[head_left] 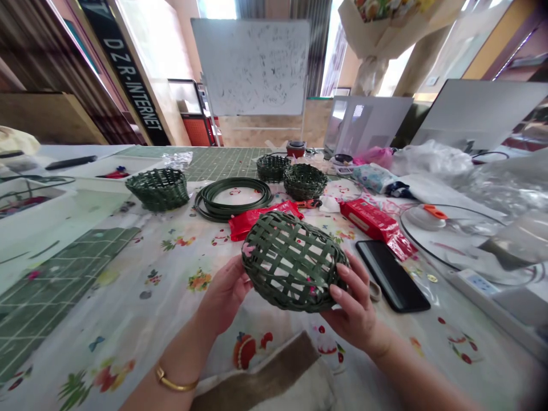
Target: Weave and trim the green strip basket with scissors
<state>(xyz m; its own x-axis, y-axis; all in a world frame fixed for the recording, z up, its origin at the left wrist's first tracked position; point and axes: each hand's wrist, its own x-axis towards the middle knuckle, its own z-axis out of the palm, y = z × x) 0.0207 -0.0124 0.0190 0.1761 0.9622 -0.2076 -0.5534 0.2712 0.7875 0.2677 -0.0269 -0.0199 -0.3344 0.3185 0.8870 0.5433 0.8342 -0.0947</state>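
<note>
Between my two hands is a dark green woven basket (295,260), held above the patterned tablecloth with its latticed base turned up toward me. Small pink bits show on its weave. My left hand (225,297) grips the basket's left edge, its fingertips partly hidden behind it. On the other side, my right hand (355,302) has its fingers over the right rim and the thumb side underneath. Behind the basket lies a red plastic packet (244,224). A black phone (394,277) rests just right of my right hand. A brown and white cloth (274,377) lies below, near me.
A green woven basket (158,191) stands at left, with two smaller ones, a basket (273,168) and a basket (305,182), farther back. A coil of green strip (205,208) lies between. At right are another red packet (368,220), plastic bags (436,160) and a power strip (479,285).
</note>
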